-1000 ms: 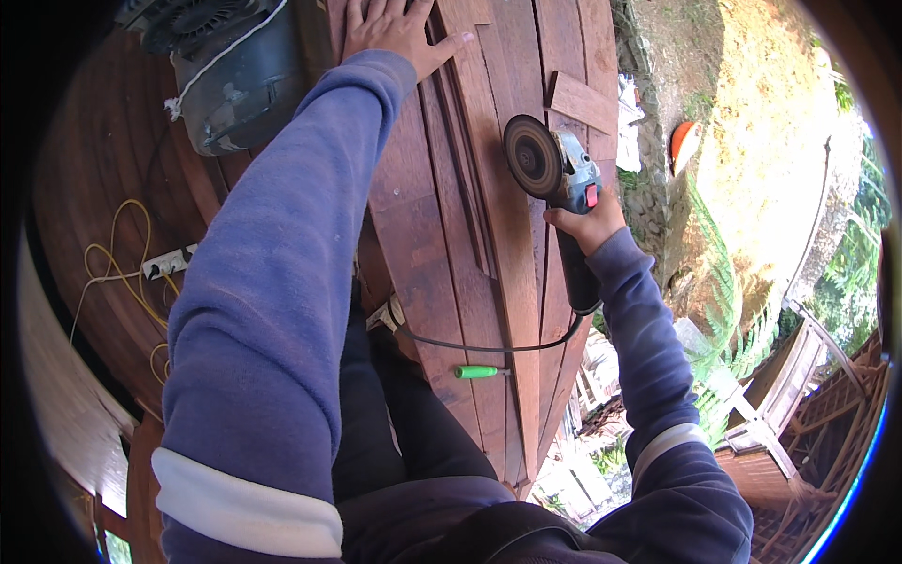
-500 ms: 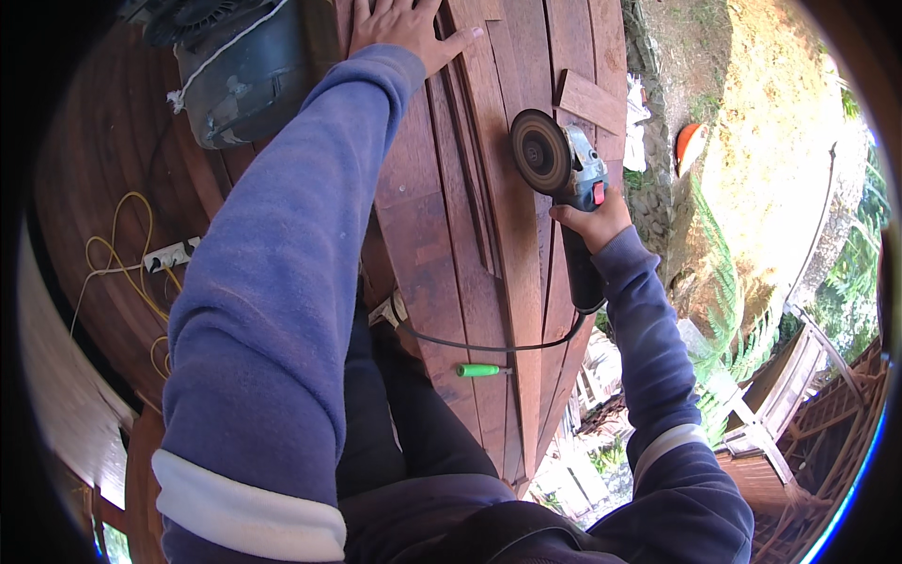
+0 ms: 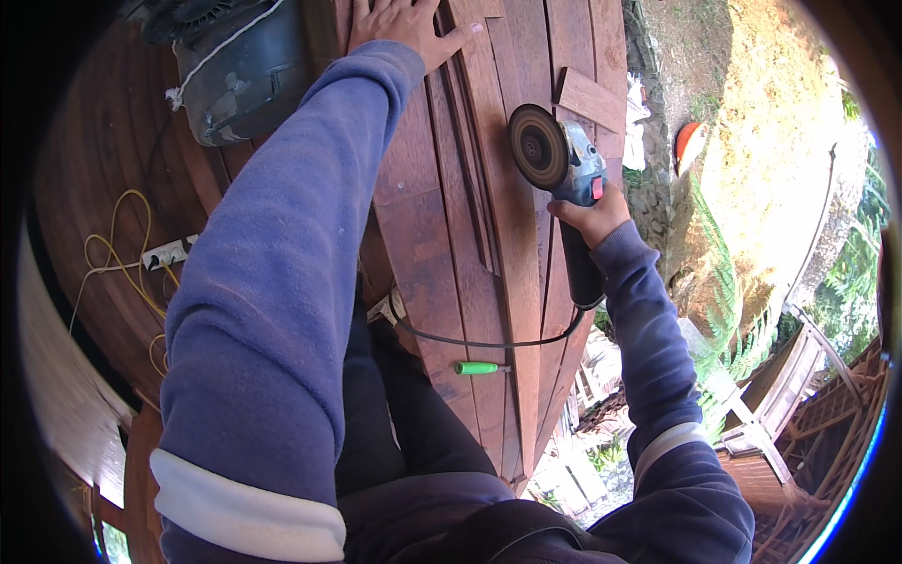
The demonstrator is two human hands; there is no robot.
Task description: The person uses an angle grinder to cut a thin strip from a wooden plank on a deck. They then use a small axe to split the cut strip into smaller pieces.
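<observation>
- Angle grinder (image 3: 583,167): count one, between 1 and 2 o'clock of centre, above the planked surface. One round brown disc (image 3: 538,146) on its head, edge by a long narrow board (image 3: 515,221); contact cannot be told. One red switch (image 3: 597,188).
- Surface: reddish-brown planked surface (image 3: 418,244), boards running lengthwise, dark gaps between, narrowing toward 6 o'clock.
- Hands, two. Right hand (image 3: 599,214), 2 o'clock: wrapped around the grinder body. Left hand (image 3: 399,23), 12 o'clock: holding nothing visible, thumb spread wide, laid on the boards, fingertips cut off by the frame edge.
- On the planks: one short loose board (image 3: 590,99), 1 o'clock, lying askew; one green-handled tool (image 3: 479,368), 6 o'clock, just below centre; one black cable (image 3: 470,340), sweeping from the grinder's rear toward 7 o'clock.
- Left side: darker wooden boards (image 3: 103,169). One white power strip (image 3: 169,254) at 9 o'clock, yellow cord (image 3: 141,202) looped beside it. One grey-green machine housing (image 3: 240,99), between 10 and 11.
- Beyond, outdoors: sunlit bare ground (image 3: 761,103), 2 o'clock, with one orange object (image 3: 691,146); fern fronds (image 3: 722,273), 3 o'clock; timber structure (image 3: 817,423), 4 o'clock.
</observation>
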